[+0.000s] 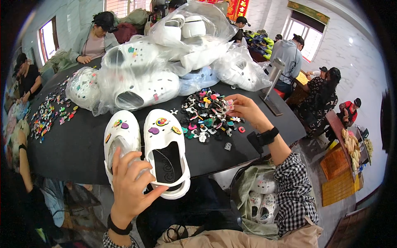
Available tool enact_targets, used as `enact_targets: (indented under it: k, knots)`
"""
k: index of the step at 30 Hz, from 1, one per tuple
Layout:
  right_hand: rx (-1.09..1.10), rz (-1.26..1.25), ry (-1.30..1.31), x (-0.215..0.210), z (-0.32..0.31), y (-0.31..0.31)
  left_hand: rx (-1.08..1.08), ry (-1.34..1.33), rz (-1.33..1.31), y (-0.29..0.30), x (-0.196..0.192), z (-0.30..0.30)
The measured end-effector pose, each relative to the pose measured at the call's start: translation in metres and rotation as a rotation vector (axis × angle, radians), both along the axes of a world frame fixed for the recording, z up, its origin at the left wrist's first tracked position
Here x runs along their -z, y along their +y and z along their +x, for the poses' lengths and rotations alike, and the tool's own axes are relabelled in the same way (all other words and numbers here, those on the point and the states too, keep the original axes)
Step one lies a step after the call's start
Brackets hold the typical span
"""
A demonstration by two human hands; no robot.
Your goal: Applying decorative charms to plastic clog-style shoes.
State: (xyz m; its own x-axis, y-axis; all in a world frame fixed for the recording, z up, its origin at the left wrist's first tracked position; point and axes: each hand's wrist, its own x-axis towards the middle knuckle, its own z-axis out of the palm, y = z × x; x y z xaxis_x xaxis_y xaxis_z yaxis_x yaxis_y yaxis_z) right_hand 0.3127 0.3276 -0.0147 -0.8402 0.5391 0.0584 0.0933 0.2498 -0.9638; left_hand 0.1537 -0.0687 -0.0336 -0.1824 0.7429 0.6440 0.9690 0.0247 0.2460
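Note:
Two white clogs stand side by side at the table's near edge. The left clog (122,130) and the right clog (164,136) carry colourful charms on their toes. My left hand (130,180) curls its fingers over the left clog's opening, where clear plastic shows, and its thumb lies by the right clog's heel. How firmly it grips is partly hidden. At the right side of a heap of small shoe charms (206,115), my right hand (245,108) pinches a pale pink charm (230,104) between thumb and fingers.
Plastic-bagged clogs (147,84) pile up behind the pair. More loose charms (53,109) spread across the left of the black table (82,159). A metal stand (273,89) rises at the right. Below my right arm, a bag (253,177) holds clogs. Several people work around the room.

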Motion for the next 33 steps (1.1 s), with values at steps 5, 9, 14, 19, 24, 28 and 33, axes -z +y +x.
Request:
enact_targets:
  k: [5, 9, 14, 19, 24, 28, 33]
  knots:
    - [0.102, -0.245, 0.072, 0.006, 0.026, 0.020, -0.020, 0.000, -0.021, -0.001, -0.001, -0.002]
    - [0.202, -0.168, 0.028, 0.013, 0.041, 0.039, -0.015, -0.001, -0.036, 0.001, -0.001, -0.004]
    - [0.228, 0.061, -0.241, 0.012, 0.041, 0.059, -0.033, 0.002, -0.041, 0.002, -0.001, -0.001]
    - [0.185, 0.727, -0.278, 0.013, 0.027, 0.049, -0.099, 0.004, -0.069, 0.004, 0.005, 0.003]
    - [-0.240, 0.960, -0.008, 0.003, -0.023, -0.022, -0.054, 0.113, -0.096, 0.002, -0.007, -0.001]
    - [-0.294, 1.330, -0.116, 0.019, -0.038, -0.044, -0.043, 0.145, -0.107, 0.008, -0.013, 0.000]
    - [-0.266, 1.124, -0.076, 0.027, -0.041, -0.029, -0.063, 0.139, -0.110, 0.010, -0.011, -0.001]
